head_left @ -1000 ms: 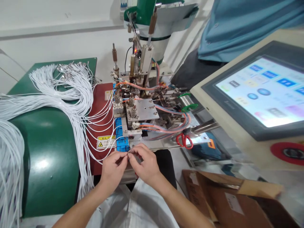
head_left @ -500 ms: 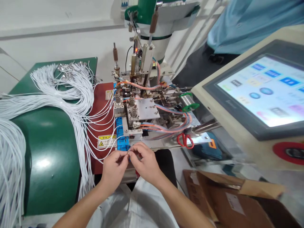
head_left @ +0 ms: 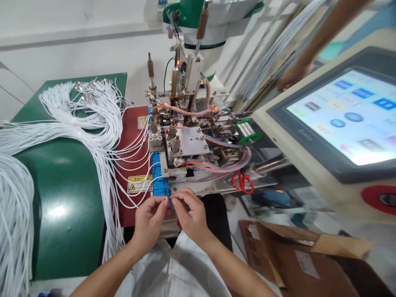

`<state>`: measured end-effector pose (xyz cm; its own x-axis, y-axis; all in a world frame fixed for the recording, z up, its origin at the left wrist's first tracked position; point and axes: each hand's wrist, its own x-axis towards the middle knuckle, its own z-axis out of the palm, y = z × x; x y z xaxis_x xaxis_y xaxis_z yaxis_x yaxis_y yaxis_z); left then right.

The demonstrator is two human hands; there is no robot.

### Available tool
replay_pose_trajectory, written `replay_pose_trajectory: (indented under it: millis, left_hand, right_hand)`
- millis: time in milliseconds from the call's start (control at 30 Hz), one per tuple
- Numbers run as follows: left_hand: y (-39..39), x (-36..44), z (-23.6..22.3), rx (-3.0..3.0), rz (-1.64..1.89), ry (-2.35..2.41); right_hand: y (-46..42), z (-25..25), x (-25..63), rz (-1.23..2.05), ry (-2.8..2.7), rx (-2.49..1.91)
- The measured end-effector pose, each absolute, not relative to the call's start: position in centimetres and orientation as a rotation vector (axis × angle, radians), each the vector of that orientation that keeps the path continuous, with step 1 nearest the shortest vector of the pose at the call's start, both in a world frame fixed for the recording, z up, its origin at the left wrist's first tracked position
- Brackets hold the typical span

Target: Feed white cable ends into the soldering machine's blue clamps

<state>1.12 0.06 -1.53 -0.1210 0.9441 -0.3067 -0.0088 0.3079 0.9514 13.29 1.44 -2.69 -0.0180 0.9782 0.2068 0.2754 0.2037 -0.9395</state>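
My left hand [head_left: 150, 218] is closed in a pinch on the end of a white cable; a small pale tip shows at its fingertips. Close against it, my right hand [head_left: 192, 214] also pinches, at the wire end, but what lies between its fingers is too small to make out. Both hands are at the near end of a row of blue clamp blocks [head_left: 157, 170] on the machine. Several white cables [head_left: 131, 159] run from these blocks across a dark red plate [head_left: 128, 220] to a large bundle [head_left: 77, 134] on the left.
A green table [head_left: 66, 194] carries the cable bundles. Behind the blocks stands the machine with a metal plate [head_left: 193, 141], a solder wire spool [head_left: 246, 131] and red-handled scissors [head_left: 243, 182]. A touch screen [head_left: 349, 115] juts in at right, above a cardboard box [head_left: 293, 264]. Another person's arm [head_left: 321, 39] reaches behind it.
My fingertips have parted slightly, and the pale tip now shows between them. The other person's blue-clothed body has moved away at upper right, uncovering an arm and a bundle of cables.
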Motion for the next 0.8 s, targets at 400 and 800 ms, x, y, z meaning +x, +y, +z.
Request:
replay_pose_trajectory:
  millis: [400, 800]
  left_hand:
    - [0.4, 0.0, -1.2, 1.354, 0.81, 1.509]
    - [0.1, 0.3, -1.9, 1.274, 0.889, 1.47]
  right_hand:
    - [2.6, -1.2, 14.3, 0.785, -1.792, -1.24]
    - [2.9, -1.7, 14.0, 1.001, -1.562, -1.26]
